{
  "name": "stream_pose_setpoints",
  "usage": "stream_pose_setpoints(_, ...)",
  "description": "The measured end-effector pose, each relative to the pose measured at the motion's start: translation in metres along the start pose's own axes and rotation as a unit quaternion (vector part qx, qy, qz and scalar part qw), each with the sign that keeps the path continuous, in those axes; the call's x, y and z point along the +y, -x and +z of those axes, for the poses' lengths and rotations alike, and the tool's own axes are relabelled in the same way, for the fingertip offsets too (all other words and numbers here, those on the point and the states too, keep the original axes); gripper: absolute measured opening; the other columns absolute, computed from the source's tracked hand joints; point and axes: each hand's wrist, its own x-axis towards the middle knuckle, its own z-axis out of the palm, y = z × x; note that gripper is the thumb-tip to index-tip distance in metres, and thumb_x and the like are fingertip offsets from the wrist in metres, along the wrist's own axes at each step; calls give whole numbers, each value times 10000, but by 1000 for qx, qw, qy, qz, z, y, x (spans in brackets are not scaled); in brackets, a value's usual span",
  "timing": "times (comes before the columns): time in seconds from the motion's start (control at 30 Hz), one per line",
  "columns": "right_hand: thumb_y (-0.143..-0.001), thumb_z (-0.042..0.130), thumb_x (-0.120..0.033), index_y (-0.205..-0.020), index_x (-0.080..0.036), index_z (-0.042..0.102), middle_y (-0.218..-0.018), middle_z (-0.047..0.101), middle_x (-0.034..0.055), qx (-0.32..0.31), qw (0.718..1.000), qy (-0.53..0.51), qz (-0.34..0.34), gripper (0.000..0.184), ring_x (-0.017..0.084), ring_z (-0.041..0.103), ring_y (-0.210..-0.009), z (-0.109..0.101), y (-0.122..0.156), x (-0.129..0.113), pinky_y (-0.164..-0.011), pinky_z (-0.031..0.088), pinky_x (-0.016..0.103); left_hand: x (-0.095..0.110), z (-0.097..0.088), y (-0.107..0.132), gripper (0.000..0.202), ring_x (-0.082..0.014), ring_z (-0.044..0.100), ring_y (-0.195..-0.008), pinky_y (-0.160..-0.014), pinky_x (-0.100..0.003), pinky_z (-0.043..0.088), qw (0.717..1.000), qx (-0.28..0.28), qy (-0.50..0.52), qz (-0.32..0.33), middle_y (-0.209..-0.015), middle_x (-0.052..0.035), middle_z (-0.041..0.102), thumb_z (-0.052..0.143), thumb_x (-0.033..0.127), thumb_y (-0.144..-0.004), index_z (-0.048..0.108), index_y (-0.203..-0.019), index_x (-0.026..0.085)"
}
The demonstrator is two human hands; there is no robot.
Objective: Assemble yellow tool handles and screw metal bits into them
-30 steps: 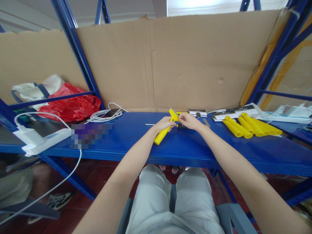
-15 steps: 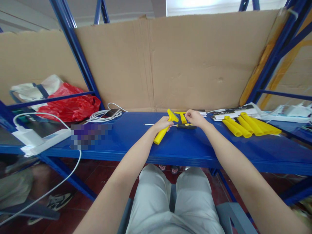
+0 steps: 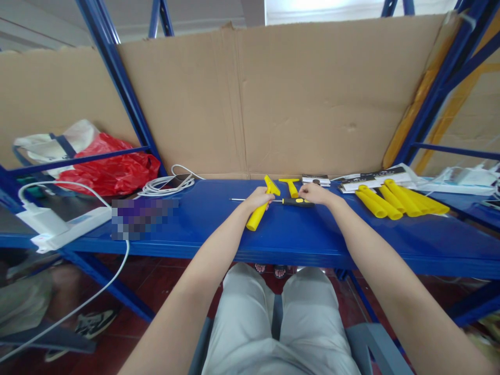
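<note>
Across the upper part of the frame stands a broad tan cardboard panel (image 3: 320, 104). Below it, a long blue table (image 3: 195, 219) runs the full width of the middle. At the bottom centre are the seated person's legs in pale grey trousers (image 3: 308, 317), with a grey chair arm (image 3: 375, 338) to their right. Upper left, a slanting blue post (image 3: 117, 78) comes down to the table. Left of its foot, a crumpled red plastic bag (image 3: 113, 164) lies against a white bag (image 3: 80, 138). Right of centre, several hollow yellow handles (image 3: 406, 203) lie side by side, just in front of some black-and-white packets (image 3: 371, 179). A white power strip (image 3: 74, 232) sits at the left near the front edge, and a coiled white cable (image 3: 167, 185) lies farther back.

Near the centre, the left hand (image 3: 258, 199) has its fingers closed round a yellow tool (image 3: 255, 217) with a wide head, tilted so that its head points up the frame and its tubular end down to the left. The right hand (image 3: 317, 194) is just to the right, its fingers drawn close together by the butt of a black-and-yellow screwdriver (image 3: 292, 202); whether they grip anything cannot be told. The screwdriver's shaft points left, partly hidden behind the left hand. Between the hands, slightly farther back, lies a yellow T-shaped piece (image 3: 291, 186). Smallest, a black-and-white card (image 3: 316, 179) lies behind the right hand.
</note>
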Motion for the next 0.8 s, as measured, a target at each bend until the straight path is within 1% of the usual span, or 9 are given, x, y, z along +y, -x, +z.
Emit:
stream_pose_setpoints(0.2,-753,612,-138,-751,-176,741,-831,755,39,-37,997,-67,-1,135,176,674,-801,-8,4,-4,-774,508,247,5,0,4,258,-75,435,-353,-427,-207,349,1000,22,14,-7,-448,72,451,535,-2,-789,468,-630,189)
stream_pose_setpoints(0.37,-720,600,-161,-814,-172,762,-837,751,26,-67,992,-107,7,187,174,674,-820,-11,8,-9,-804,518,260,5,0,5,240,-77,438,-356,-432,-210,355,1000,25,14,-12,-455,73,457,541,-2,-785,480,-650,187)
stream_pose_setpoints(0.5,-703,592,-156,-863,-178,767,-818,744,9,-90,988,-129,-1,237,162,668,-791,-12,12,-13,-748,517,245,5,0,5,263,-76,438,-358,-441,-214,356,999,29,11,-10,-466,69,460,535,2,-801,465,-630,190)
stream_pose_setpoints(0.6,-706,594,-130,-924,-168,773,-827,754,17,-104,987,-122,2,285,159,676,-765,-10,12,-15,-694,515,232,6,0,6,292,-74,441,-357,-437,-211,343,1000,28,3,-9,-458,70,447,531,-4,-805,451,-604,191)
stream_pose_setpoints(0.7,-732,588,-89,-960,-158,783,-891,780,43,-81,994,-79,14,308,168,704,-804,-6,9,-15,-707,526,221,7,1,7,302,-75,438,-355,-432,-211,337,1000,29,2,-11,-452,71,440,527,-6,-806,446,-594,193)
stream_pose_setpoints(0.8,-769,587,-69,-959,-159,802,-972,794,61,-39,999,-16,18,300,186,729,-888,0,5,-15,-783,537,223,7,1,7,280,-82,435,-358,-441,-221,351,999,29,6,-15,-455,68,449,531,-2,-798,460,-608,192)
